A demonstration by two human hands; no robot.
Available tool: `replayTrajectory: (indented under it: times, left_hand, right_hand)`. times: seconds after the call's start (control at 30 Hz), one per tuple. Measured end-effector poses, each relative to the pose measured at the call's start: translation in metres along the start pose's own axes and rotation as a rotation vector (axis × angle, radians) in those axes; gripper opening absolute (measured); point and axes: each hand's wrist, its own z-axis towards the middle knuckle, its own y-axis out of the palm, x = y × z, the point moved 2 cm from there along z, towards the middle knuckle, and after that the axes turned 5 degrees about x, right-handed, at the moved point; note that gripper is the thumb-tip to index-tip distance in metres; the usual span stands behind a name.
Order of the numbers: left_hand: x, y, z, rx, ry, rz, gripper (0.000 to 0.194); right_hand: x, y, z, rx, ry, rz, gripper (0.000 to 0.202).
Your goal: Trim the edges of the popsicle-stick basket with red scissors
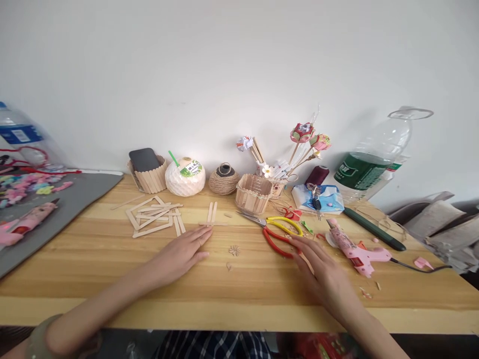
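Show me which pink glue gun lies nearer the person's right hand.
The right-hand glue gun, on the wooden table beside the right hand; the other glue gun lies far left on the grey mat.

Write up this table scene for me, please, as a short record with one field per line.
left hand: at the laid-out craft sticks
right hand: overlaps the scissors in view, grip unclear
loose stick pile: left of the laid-out craft sticks
pink glue gun: right of the right hand
back row includes: coconut, twine ball
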Motion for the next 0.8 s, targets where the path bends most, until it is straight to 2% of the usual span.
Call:
replayTrajectory:
  times: [0.1, 0.23, 0.5, 0.67, 0.8]
  left_hand:
    - [-0.001, -0.004, 0.009, 0.122, -0.023, 0.026, 0.038]
    - [0.002, -0.006, 0.022, 0.223, 0.043, 0.059, 0.032]
    - [-0.017, 0.013, 0.052, 0.170, 0.045, 0.172, 0.031]
    - [-0.033, 0.005, 0.058, 0.152, 0.008, 0.193, 0.033]
    - [-0.035, -0.004, 0.060, 0.181, -0.019, 0.187, 0.036]
  right_hand:
    - [0.006, 0.017, 0.019, -0.072, 0.066, -0.113, 0.031]
    - [0.014, 0.034, 0.036, -0.157, 0.124, -0.197, 0.037]
    - [0.024, 0.040, 0.040, -0.199, 0.104, -0.143, 0.039]
    - [0.028, 0.041, 0.042, -0.173, 0.180, -0.077, 0.047]
    - [0.030, 0.041, 0.043, -0.154, 0.260, -0.005, 0.052]
